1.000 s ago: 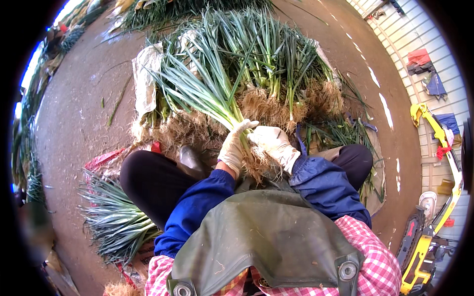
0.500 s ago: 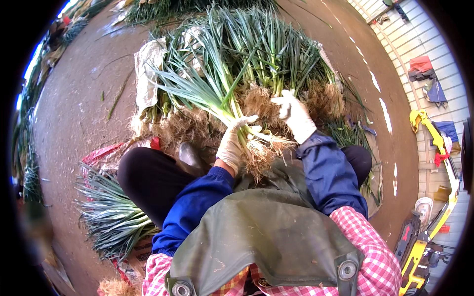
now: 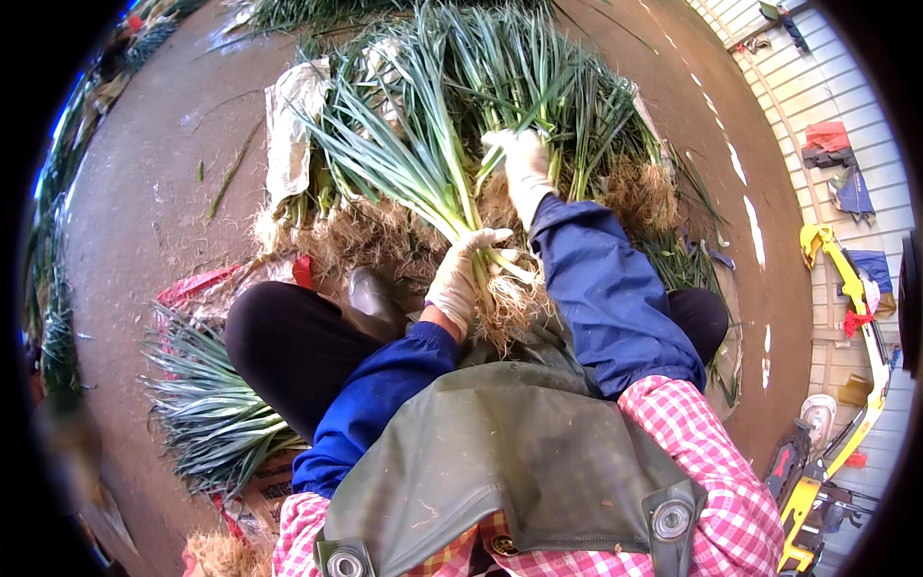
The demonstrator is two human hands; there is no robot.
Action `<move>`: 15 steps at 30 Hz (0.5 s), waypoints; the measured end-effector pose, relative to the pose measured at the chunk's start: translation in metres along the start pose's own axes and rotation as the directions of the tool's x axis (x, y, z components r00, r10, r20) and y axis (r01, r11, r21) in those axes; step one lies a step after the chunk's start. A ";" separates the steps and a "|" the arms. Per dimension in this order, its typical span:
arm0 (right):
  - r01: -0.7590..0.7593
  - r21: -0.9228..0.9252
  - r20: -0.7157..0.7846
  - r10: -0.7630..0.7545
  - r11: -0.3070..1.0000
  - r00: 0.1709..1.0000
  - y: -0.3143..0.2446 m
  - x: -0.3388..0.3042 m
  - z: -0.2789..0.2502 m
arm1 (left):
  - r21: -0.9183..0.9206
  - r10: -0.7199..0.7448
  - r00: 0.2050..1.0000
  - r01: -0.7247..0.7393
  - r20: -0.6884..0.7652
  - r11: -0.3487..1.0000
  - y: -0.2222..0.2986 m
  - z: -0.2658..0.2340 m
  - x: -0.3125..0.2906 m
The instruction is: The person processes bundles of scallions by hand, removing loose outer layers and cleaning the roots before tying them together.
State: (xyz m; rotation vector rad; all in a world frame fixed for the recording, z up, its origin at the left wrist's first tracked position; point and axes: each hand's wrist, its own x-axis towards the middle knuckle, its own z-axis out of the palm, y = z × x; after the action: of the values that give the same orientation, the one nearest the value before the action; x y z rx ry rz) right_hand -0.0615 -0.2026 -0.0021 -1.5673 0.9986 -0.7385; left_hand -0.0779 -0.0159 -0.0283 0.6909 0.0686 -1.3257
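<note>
My left hand (image 3: 457,287), in a pale glove, is closed round the white lower stalks of a bunch of green onions (image 3: 409,183). Their leaves fan up and to the left, and their tangled roots (image 3: 505,310) hang beside the hand over my apron. My right hand (image 3: 524,171), also gloved, reaches into the large heap of green onions (image 3: 586,106) ahead of me. Its fingers are bent over stalks at the heap's near side, just right of the held bunch; the fingertips are partly hidden among the stalks.
A smaller pile of green onions (image 3: 216,409) lies by my left knee on a sack. A whitish sack (image 3: 296,120) edges the heap's left side. A yellow-framed wheeled thing (image 3: 865,404) stands far right by the pale wall. More greens line the far left.
My right hand has moved forward and left, from beside the held bunch's roots into the heap's stalks. My left hand keeps its hold, with the bunch slightly more upright.
</note>
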 end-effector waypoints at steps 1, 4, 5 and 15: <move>-0.023 0.226 -0.061 0.038 0.974 0.997 -0.010 0.008 -0.014 | 0.026 -0.015 0.999 0.014 0.034 1.000 0.001 0.000 0.000; 0.146 0.376 -0.189 -0.078 0.915 0.979 -0.054 0.011 -0.064 | -0.009 0.088 0.996 -0.088 -0.012 0.996 0.002 -0.002 -0.002; 0.223 0.424 -0.225 -0.137 0.878 0.965 -0.066 0.010 -0.090 | -0.026 0.111 0.994 -0.111 -0.013 0.993 0.002 0.000 -0.002; 0.192 0.799 -0.108 -0.177 0.570 0.978 0.007 -0.051 -0.299 | -0.016 0.074 0.997 -0.073 0.029 0.997 0.000 0.002 0.002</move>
State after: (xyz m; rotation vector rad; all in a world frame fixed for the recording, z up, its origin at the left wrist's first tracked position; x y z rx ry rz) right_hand -0.3441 -0.2930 0.0602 -0.8362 0.3673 -1.1550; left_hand -0.0779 -0.0185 -0.0272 0.6551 0.0287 -1.2636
